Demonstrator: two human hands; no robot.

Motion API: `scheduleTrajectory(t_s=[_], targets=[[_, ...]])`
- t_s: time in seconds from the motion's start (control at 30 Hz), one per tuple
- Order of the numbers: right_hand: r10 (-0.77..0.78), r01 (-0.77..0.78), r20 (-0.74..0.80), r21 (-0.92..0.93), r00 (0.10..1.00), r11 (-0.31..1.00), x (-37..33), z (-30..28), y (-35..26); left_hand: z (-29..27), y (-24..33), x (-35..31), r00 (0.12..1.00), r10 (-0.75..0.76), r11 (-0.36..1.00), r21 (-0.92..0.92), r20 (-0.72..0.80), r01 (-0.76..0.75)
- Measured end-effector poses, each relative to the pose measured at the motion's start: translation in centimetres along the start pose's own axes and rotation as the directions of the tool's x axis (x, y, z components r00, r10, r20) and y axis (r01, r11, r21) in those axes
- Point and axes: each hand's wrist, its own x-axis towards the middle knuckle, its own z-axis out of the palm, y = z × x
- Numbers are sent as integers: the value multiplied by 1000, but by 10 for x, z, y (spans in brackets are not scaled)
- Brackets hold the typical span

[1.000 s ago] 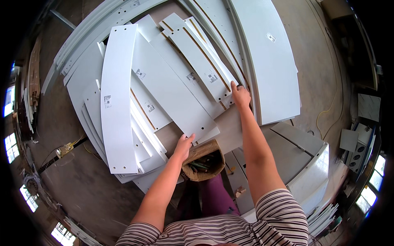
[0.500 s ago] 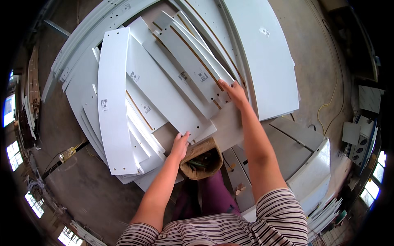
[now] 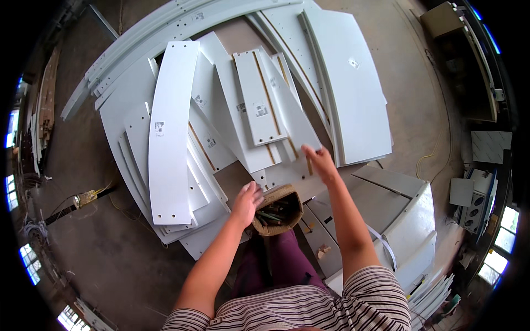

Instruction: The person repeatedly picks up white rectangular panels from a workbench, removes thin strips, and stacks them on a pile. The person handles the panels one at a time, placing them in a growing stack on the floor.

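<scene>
Several flat white boards lie piled before me, some with holes and tan strips. A short white board (image 3: 257, 99) rests on top of a longer white board (image 3: 229, 83). My right hand (image 3: 322, 164) is closed at the lower right edge of another white board (image 3: 298, 129), partly covered by the short one. My left hand (image 3: 247, 203) is open, its fingers stretched and slightly blurred, beside the rim of a cardboard box (image 3: 280, 227). Thin green and dark pieces (image 3: 271, 214) lie inside that box.
A long curved white board (image 3: 170, 138) lies on the left of the pile, a wide one (image 3: 353, 83) on the right. Grey-white panels (image 3: 381, 193) stand at my near right. A yellow cable (image 3: 424, 163) crosses the floor at right. Brown planks (image 3: 47, 105) lie far left.
The top boards have turned, pointing more straight toward me. My left hand has let go of the long board's corner. My right hand has come nearer. The whole view has shifted slightly.
</scene>
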Motion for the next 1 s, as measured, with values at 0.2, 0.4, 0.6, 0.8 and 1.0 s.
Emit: scheduleTrajectory(t_s=[0.2,0.4,0.6,0.8,1.0], targets=[[50,-53,23,119,998,992,-119,1,35,15,-2,-65,960,-157,977,176,231,118],[230,-193,-41,410,972,892,-271,-8,11,26,-41,-153,918,-115,989,130,380,70],[218,-174,-79,375,973,911,-401,-32,51,18,-75,-274,879,-91,932,351,468,-90],[-93,183,-168,966,981,180,-481,-64,121,44,-87,-342,797,-187,721,631,574,-285],[11,367,-370,917,929,-157,-594,-140,173,105,-152,-365,650,-357,458,732,671,-504]])
